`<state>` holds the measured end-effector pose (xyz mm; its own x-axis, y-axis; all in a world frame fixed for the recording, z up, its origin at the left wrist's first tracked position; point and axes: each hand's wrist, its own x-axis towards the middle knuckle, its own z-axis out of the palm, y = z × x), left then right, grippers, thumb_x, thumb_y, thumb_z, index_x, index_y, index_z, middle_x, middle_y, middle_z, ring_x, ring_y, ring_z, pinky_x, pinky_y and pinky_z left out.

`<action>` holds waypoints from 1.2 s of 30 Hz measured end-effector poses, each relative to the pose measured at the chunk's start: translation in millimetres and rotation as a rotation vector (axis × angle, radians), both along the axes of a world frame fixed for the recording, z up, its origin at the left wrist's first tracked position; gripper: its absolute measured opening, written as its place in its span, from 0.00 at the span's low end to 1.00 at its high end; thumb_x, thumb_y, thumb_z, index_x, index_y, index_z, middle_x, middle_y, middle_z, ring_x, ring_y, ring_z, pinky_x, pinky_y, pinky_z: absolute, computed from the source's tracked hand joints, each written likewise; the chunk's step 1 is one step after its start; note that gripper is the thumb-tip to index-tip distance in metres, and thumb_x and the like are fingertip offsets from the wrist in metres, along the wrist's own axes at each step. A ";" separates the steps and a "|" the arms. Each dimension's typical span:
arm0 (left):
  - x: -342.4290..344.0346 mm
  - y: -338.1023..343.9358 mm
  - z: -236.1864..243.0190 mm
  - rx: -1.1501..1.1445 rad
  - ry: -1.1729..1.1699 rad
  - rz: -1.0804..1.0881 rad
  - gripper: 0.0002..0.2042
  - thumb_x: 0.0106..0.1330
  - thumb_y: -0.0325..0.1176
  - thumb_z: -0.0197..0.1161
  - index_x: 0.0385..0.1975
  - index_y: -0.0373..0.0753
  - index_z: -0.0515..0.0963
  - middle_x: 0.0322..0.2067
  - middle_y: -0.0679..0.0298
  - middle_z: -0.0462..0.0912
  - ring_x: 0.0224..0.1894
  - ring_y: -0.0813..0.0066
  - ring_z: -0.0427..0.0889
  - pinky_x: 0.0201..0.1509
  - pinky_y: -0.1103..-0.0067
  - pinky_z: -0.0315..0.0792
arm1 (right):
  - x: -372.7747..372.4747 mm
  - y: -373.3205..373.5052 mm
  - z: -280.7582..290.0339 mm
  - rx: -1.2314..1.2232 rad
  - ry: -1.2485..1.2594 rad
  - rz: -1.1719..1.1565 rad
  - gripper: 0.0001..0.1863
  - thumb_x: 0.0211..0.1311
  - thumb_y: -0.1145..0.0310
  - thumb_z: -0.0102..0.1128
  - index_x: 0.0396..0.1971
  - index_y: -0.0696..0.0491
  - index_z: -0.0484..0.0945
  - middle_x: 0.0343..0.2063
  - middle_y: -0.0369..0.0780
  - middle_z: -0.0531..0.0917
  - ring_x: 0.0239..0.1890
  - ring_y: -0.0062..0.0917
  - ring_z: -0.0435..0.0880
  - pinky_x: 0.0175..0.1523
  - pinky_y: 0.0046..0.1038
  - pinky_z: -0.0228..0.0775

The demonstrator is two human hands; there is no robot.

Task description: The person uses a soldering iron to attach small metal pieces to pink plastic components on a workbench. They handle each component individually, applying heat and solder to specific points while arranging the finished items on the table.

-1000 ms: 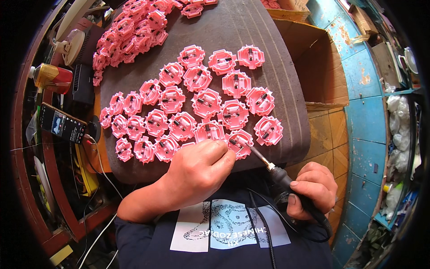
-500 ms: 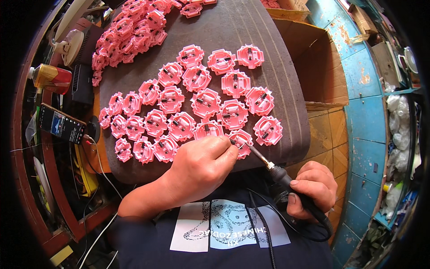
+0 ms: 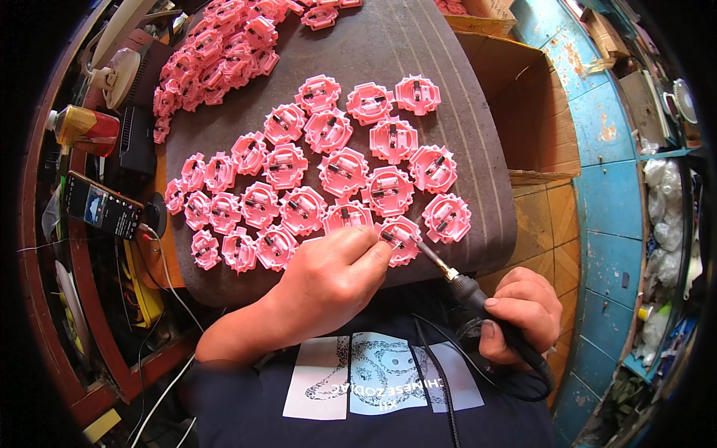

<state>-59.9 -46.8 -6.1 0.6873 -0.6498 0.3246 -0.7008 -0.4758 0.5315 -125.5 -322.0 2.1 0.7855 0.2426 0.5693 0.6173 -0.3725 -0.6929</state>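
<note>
Your right hand (image 3: 526, 313) grips black-handled soldering iron (image 3: 468, 292); left hand (image 3: 332, 265) bunched, anything pinched hidden, beside round pink plastic housing (image 3: 400, 237) near front edge of dark bench (image 3: 489, 235), likely for reach.

The view looks from the person's head, through the left one of two side-by-side fisheye lenses, steeply down and forward across the counter (image 3: 470, 149), with the dark shirt (image 3: 246, 403) filling much of the space below its near edge. It sits near enough to show the inner parts of the pink housings (image 3: 448, 217) along that edge. The field is wide (straight lines bow toward the margins), reaching past the counter's right edge to the blue panels (image 3: 616, 194).
</note>
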 end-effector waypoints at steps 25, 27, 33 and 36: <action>3.6 6.6 -1.3 0.041 -0.011 0.013 0.15 0.55 0.18 0.72 0.43 0.31 0.82 0.37 0.55 0.82 0.38 0.56 0.87 0.38 0.68 0.82 | 14.7 11.1 0.0 -0.010 -0.022 0.086 0.16 0.53 0.76 0.73 0.43 0.59 0.81 0.23 0.42 0.80 0.19 0.30 0.78 0.23 0.30 0.71; 3.9 5.4 -2.7 0.031 -0.010 0.010 0.14 0.56 0.18 0.72 0.42 0.31 0.82 0.37 0.55 0.82 0.38 0.56 0.87 0.39 0.68 0.82 | 14.4 10.9 0.1 -0.015 -0.022 0.082 0.16 0.53 0.76 0.73 0.42 0.59 0.81 0.23 0.42 0.80 0.19 0.30 0.78 0.23 0.30 0.71; 5.2 2.8 -2.0 0.035 0.007 0.018 0.13 0.56 0.19 0.72 0.41 0.31 0.81 0.36 0.55 0.81 0.36 0.56 0.85 0.38 0.67 0.81 | 12.7 9.8 0.9 -0.026 -0.010 0.068 0.16 0.52 0.76 0.73 0.42 0.58 0.82 0.23 0.41 0.80 0.19 0.30 0.78 0.23 0.30 0.72; 6.2 1.8 -5.1 0.034 0.008 0.018 0.12 0.57 0.19 0.72 0.41 0.31 0.81 0.35 0.55 0.81 0.36 0.56 0.85 0.38 0.67 0.81 | 10.5 10.6 -1.6 -0.021 -0.016 0.042 0.14 0.54 0.72 0.71 0.41 0.58 0.81 0.22 0.41 0.79 0.19 0.30 0.77 0.24 0.30 0.68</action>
<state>-53.7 -45.0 -11.2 0.7016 -0.6477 0.2970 -0.6877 -0.5062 0.5204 -115.0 -311.4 0.5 0.7655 0.2869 0.5760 0.6433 -0.3606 -0.6754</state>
